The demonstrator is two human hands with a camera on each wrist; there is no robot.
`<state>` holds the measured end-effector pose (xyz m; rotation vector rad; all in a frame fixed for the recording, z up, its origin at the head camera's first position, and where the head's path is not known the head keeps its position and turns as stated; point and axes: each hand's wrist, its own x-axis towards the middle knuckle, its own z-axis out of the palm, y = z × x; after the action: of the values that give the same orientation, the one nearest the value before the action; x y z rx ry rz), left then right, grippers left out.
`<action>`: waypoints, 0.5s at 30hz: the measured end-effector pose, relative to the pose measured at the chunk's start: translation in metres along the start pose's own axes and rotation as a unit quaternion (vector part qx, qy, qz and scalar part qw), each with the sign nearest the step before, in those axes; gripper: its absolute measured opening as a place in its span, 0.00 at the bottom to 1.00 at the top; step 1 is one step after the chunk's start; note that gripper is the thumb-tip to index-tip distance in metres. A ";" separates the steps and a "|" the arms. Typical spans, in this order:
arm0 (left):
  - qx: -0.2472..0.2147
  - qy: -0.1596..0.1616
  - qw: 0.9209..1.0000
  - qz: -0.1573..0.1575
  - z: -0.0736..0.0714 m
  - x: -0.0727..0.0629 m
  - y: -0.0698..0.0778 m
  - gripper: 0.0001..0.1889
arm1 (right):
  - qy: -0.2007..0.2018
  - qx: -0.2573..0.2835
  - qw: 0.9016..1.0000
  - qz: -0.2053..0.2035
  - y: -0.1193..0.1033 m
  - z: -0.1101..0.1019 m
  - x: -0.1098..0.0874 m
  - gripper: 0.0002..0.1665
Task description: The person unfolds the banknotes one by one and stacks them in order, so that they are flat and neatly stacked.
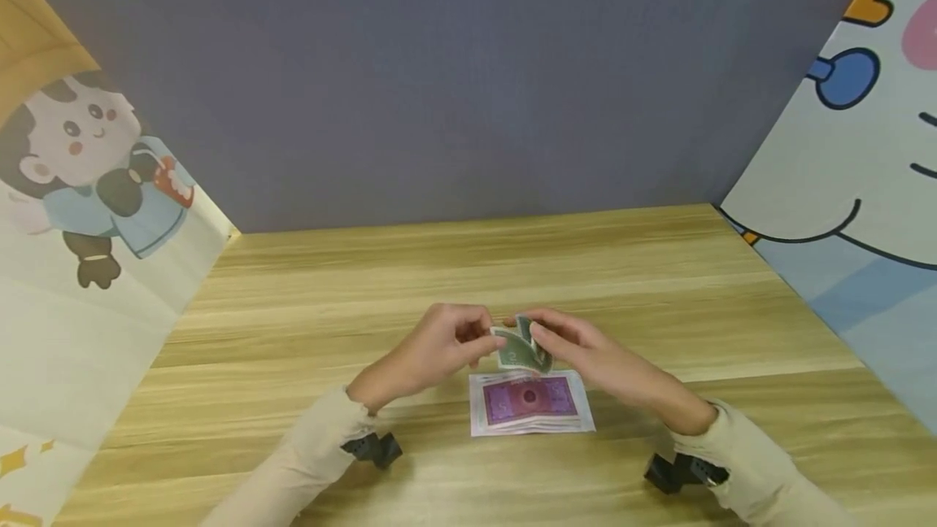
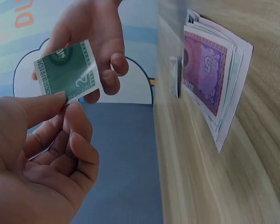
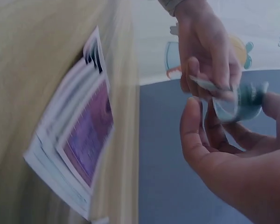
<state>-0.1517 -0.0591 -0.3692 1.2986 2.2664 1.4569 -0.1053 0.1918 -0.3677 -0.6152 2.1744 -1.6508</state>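
Note:
A green play banknote marked 2 is held above the table, bent over near its right end in the head view. My left hand pinches its left edge between thumb and fingers. My right hand grips the bent right end, thumb on the near side; its fingertips are partly hidden. Just below the hands lies a stack of paper notes with a purple note on top, marked 5 in the left wrist view. Its layers fan slightly. In the right wrist view the green note is blurred.
The stack lies on a wood-grain table. A dark grey panel stands behind, with cartoon-printed walls at both sides. Dark wrist cameras sit at the cuffs. The left wrist view shows a small greyish item beside the stack, its kind unclear.

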 end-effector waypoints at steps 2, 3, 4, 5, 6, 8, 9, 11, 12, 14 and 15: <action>-0.001 -0.005 1.000 -0.002 -0.002 0.000 0.000 0.11 | -0.008 -0.015 1.000 -0.018 0.000 -0.006 0.001 0.21; 0.000 -0.007 1.000 -0.004 -0.003 0.000 0.001 0.11 | -0.010 -0.025 0.999 -0.025 0.000 -0.009 0.001 0.18; 0.000 -0.010 1.000 -0.007 -0.004 0.000 0.002 0.11 | -0.011 -0.037 0.999 -0.035 0.000 -0.013 0.001 0.15; -0.002 -0.013 1.000 -0.010 -0.005 0.000 0.002 0.11 | -0.012 -0.050 0.998 -0.046 0.000 -0.016 0.001 0.12; -0.002 -0.016 1.000 -0.014 -0.006 0.000 0.002 0.11 | -0.012 -0.062 0.997 -0.054 0.001 -0.019 0.000 0.10; -0.002 -0.026 0.999 -0.021 -0.008 -0.001 0.003 0.11 | -0.004 -0.092 0.994 -0.055 0.000 -0.025 -0.001 0.08; -0.002 -0.031 0.999 -0.025 -0.008 -0.001 0.003 0.11 | 0.002 -0.109 0.993 -0.053 0.000 -0.027 -0.002 0.08; 0.000 -0.041 0.999 -0.033 -0.009 -0.001 0.003 0.11 | 0.014 -0.135 0.989 -0.049 -0.001 -0.031 -0.003 0.10; 0.001 -0.046 0.998 -0.037 -0.010 -0.002 0.003 0.11 | 0.020 -0.148 0.988 -0.046 -0.001 -0.032 -0.004 0.11; 0.004 -0.055 0.997 -0.046 -0.010 -0.002 0.002 0.11 | 0.032 -0.178 0.983 -0.042 -0.002 -0.033 -0.004 0.11; 0.006 -0.062 0.997 -0.049 -0.009 -0.002 0.001 0.11 | 0.033 -0.192 0.980 -0.042 -0.001 -0.033 -0.004 0.12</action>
<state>-0.1550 -0.0665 -0.3637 1.2259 2.2292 1.2960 -0.1189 0.2203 -0.3575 -0.7721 2.5735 -1.3097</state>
